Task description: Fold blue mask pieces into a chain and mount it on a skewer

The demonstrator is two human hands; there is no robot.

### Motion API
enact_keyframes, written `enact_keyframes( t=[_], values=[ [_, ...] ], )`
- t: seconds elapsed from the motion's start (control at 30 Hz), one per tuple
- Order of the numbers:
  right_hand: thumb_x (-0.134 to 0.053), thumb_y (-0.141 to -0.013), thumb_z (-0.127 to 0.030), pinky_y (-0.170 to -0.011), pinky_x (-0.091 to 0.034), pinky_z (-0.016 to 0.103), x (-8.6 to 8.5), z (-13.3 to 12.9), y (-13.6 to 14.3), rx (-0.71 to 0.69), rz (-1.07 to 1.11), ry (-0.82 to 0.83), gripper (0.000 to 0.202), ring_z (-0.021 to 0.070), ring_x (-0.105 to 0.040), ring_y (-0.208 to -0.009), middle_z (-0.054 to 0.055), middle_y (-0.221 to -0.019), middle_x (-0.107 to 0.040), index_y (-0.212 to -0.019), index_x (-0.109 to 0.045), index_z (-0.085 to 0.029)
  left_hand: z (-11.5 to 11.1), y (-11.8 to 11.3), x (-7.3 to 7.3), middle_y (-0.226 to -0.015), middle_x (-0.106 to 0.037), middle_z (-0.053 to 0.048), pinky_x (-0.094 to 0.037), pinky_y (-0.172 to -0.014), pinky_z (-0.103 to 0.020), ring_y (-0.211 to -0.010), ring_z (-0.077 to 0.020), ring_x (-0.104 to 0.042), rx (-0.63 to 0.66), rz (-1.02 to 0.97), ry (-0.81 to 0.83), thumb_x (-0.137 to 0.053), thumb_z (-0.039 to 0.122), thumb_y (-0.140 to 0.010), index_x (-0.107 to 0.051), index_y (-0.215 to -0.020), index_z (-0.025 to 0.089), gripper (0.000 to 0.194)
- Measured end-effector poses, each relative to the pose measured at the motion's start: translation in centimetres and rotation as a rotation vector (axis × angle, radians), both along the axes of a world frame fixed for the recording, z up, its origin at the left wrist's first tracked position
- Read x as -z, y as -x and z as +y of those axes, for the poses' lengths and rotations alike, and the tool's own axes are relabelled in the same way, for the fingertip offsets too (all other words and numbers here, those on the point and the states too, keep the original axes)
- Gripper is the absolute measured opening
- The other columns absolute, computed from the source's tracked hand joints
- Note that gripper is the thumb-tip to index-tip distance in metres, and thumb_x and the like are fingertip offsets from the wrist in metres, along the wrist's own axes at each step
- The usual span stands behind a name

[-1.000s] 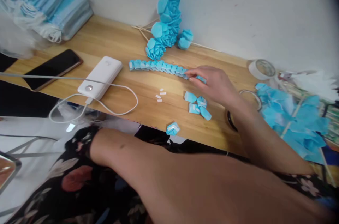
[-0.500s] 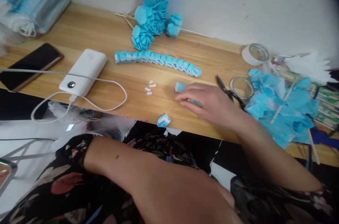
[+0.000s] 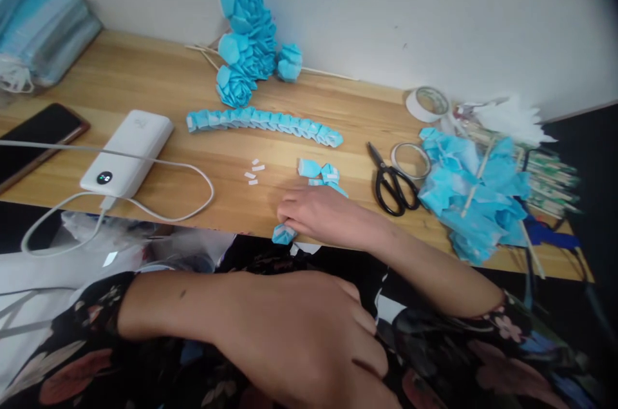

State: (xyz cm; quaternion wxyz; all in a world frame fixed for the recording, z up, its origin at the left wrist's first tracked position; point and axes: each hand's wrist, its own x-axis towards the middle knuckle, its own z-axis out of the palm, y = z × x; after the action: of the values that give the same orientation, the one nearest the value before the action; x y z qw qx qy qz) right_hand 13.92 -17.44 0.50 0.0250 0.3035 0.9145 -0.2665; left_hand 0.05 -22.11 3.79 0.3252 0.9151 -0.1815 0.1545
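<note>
My right hand (image 3: 318,212) reaches in from the right over the front of the table. Its bent fingertips are closed on a small blue folded paper piece (image 3: 282,234) at the front edge. Just behind the hand lie several loose blue paper petals (image 3: 309,168), one bearing a white strip. My left hand (image 3: 309,332) is large in the foreground, back up and fingers curled under; whatever they hold is hidden. Tiny white strips (image 3: 253,174) lie left of the petals. Behind them stretches a long row of overlapping blue petals (image 3: 261,119).
Black scissors (image 3: 391,187) and tape rolls (image 3: 427,104) lie to the right, beside crumpled blue paper (image 3: 476,190). Blue paper flowers (image 3: 244,48) on sticks lean at the wall. On the left are a white power bank (image 3: 126,154) with a cable and a phone (image 3: 38,142).
My right hand has moved left and toward me, from the loose petals to the folded piece at the table edge. The view has shifted, and more of my left hand shows.
</note>
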Motion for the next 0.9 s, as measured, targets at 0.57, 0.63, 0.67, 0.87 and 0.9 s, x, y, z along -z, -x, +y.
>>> enact_keyframes(
  t=[0.57, 0.63, 0.67, 0.87, 0.9],
  values=[
    [-0.069, -0.077, -0.037, -0.062, -0.046, 0.027, -0.1, 6.0, -7.3, 0.965, 1.005, 0.052, 0.028, 0.0111, -0.058, -0.064, -0.003, -0.074, -0.066, -0.098, -0.064, -0.02, 13.3, -0.3, 1.8, -0.093, -0.068, -0.003, -0.051, -0.064, -0.025, -0.076, -0.0135, -0.062, -1.07, -0.199, 1.117, -0.077, 0.033, -0.08, -0.066, -0.111, 0.019, 0.036],
    [-0.068, -0.077, -0.037, -0.062, -0.046, 0.027, 0.1, 6.1, -6.9, 0.955, 1.001, 0.048, 0.031, 0.0106, -0.056, -0.062, -0.005, -0.072, -0.065, -0.103, -0.063, -0.02, 14.2, -1.1, 2.4, -0.089, -0.065, -0.002, -0.05, -0.062, -0.026, -0.074, -0.0144, -0.062, -1.073, -0.101, 1.234, -0.08, 0.038, -0.075, -0.064, -0.109, 0.018, 0.042],
    [-0.067, -0.078, -0.036, -0.062, -0.046, 0.027, 0.2, 6.2, -6.8, 0.95, 0.999, 0.041, 0.032, 0.0104, -0.055, -0.061, -0.005, -0.071, -0.064, -0.105, -0.063, -0.02, 14.4, -1.4, 2.6, -0.087, -0.064, -0.002, -0.049, -0.061, -0.026, -0.074, -0.0145, -0.061, -1.061, -0.068, 1.275, -0.081, 0.039, -0.073, -0.064, -0.105, 0.017, 0.042],
    [-0.068, -0.079, -0.035, -0.063, -0.046, 0.027, 0.3, 6.8, -6.4, 0.907, 0.95, 0.038, 0.033, 0.0102, -0.055, -0.062, -0.003, -0.074, -0.067, -0.107, -0.065, -0.018, 15.7, -1.8, 3.4, -0.07, -0.063, -0.001, -0.044, -0.056, -0.024, -0.063, -0.012, -0.057, -1.044, -0.043, 1.271, -0.083, 0.044, -0.068, -0.062, -0.077, 0.015, 0.037],
    [-0.068, -0.08, -0.035, -0.063, -0.046, 0.026, 0.2, 6.9, -6.4, 0.897, 0.941, 0.04, 0.032, 0.0104, -0.056, -0.063, -0.003, -0.075, -0.067, -0.107, -0.065, -0.018, 15.9, -1.7, 3.6, -0.066, -0.062, -0.001, -0.043, -0.056, -0.023, -0.06, -0.0112, -0.056, -1.061, -0.051, 1.248, -0.083, 0.043, -0.068, -0.062, -0.075, 0.015, 0.035]
  ],
)
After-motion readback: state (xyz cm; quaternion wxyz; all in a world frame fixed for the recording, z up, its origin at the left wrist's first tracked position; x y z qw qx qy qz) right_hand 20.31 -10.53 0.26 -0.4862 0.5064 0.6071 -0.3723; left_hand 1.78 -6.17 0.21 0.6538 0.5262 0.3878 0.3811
